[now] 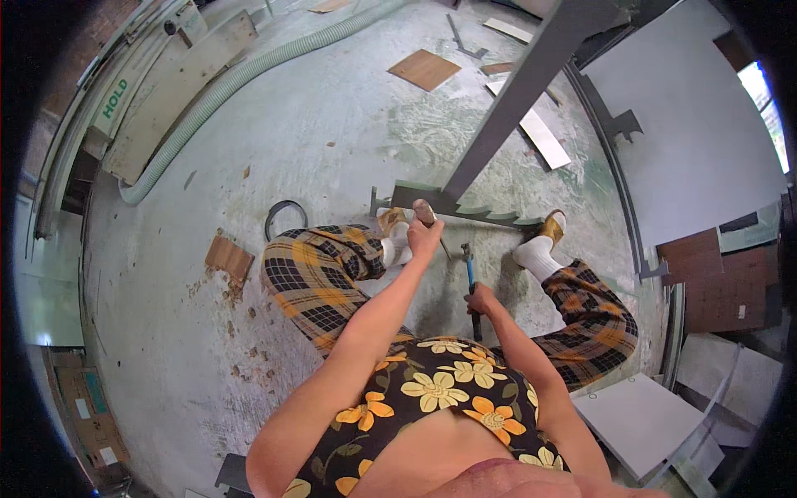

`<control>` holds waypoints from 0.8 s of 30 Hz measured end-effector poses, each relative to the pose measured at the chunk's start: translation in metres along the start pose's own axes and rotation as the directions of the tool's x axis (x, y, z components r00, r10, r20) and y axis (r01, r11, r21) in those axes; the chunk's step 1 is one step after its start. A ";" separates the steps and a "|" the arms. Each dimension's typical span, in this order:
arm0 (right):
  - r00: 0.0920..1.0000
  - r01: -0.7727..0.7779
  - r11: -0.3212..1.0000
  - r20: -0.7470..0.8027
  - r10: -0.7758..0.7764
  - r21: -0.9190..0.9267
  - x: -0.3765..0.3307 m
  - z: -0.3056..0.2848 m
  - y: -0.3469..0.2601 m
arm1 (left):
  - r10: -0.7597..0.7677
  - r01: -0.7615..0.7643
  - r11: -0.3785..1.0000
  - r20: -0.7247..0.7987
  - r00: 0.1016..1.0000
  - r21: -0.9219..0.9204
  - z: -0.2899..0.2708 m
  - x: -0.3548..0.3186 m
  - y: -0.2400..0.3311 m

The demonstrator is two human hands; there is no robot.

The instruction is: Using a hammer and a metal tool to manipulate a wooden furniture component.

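My left hand (426, 238) is closed around a hand tool with a thick, worn brown handle (423, 212). A thin shaft shows below my fist, and its tip cannot be made out clearly. Lower and to the right, my right hand (480, 299) grips a hammer (471, 270) by its blue and black handle, with the head pointing away from me near the thin shaft. Just beyond both hands, a dark grey metal post (506, 116) slants up to the right from a grey toothed bar (490, 217) lying between my feet.
A black ring (285, 217) and a broken brown board (229, 256) with crumbs lie at left. Ahead are a square brown board (424, 70) and white strips (544, 139). A ribbed hose (249, 75) curves along the far left. Grey panels (639, 422) stand or lie at right.
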State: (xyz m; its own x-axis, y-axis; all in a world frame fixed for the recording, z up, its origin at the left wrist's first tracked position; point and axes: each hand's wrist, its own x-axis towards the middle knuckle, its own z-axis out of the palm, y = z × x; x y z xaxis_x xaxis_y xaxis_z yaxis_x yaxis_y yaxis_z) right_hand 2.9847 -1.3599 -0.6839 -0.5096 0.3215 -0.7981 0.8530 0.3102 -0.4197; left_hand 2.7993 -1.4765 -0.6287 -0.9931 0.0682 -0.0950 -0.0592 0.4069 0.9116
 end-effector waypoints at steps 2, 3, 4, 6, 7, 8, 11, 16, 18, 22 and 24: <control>0.995 0.074 0.968 -0.050 -0.088 -0.239 0.015 0.014 0.019 | 0.010 -0.010 1.000 0.000 1.000 -0.016 0.003 -0.001 0.007; 0.981 0.137 0.872 -0.055 -0.184 -0.470 0.015 0.021 0.015 | 0.005 -0.005 1.000 -0.013 1.000 -0.019 0.001 0.000 0.003; 0.978 0.163 0.877 -0.041 -0.203 -0.452 0.011 0.027 0.016 | -0.002 0.002 1.000 -0.009 1.000 -0.009 -0.001 0.001 0.000; 0.976 0.158 0.846 -0.050 -0.213 -0.510 0.016 0.033 0.023 | 0.004 -0.004 1.000 -0.045 0.999 -0.006 -0.001 0.000 0.002; 0.974 0.146 0.816 -0.063 -0.217 -0.559 0.021 0.035 0.029 | 0.011 -0.011 1.000 -0.071 0.997 0.001 0.000 -0.001 0.004; 0.972 0.190 0.752 0.012 -0.235 -0.631 0.019 0.037 0.027 | 0.007 -0.009 1.000 -0.094 0.996 -0.027 -0.002 0.002 0.000; 0.988 0.130 0.857 -0.012 -0.157 -0.499 0.013 0.041 0.024 | -0.038 0.039 0.999 -0.100 0.994 0.001 -0.004 0.005 -0.011; 0.984 0.179 0.822 0.087 -0.158 -0.541 0.025 0.034 0.028 | -0.054 0.052 0.998 -0.116 0.992 -0.018 -0.002 0.009 -0.015; 0.987 0.110 0.894 0.155 -0.046 -0.435 0.031 0.015 0.023 | -0.067 0.053 0.994 -0.145 0.987 -0.100 0.001 0.013 -0.015; 0.781 0.429 0.861 -0.366 -0.505 -0.272 0.043 -0.062 -0.035 | -0.067 0.071 0.997 -0.146 0.987 0.021 0.008 0.023 -0.015; 0.652 0.628 0.778 -0.543 -0.529 -0.005 0.018 -0.119 -0.101 | -0.108 0.109 0.994 -0.183 0.977 -0.003 0.007 0.025 -0.017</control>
State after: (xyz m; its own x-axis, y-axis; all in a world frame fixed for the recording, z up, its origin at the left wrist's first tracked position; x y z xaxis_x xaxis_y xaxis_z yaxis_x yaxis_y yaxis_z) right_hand 2.8757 -1.2792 -0.6040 -0.8449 0.5311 -0.0635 0.3433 0.4474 -0.8258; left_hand 2.7761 -1.4756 -0.6494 -0.9825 -0.1442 -0.1179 -0.1676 0.4088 0.8971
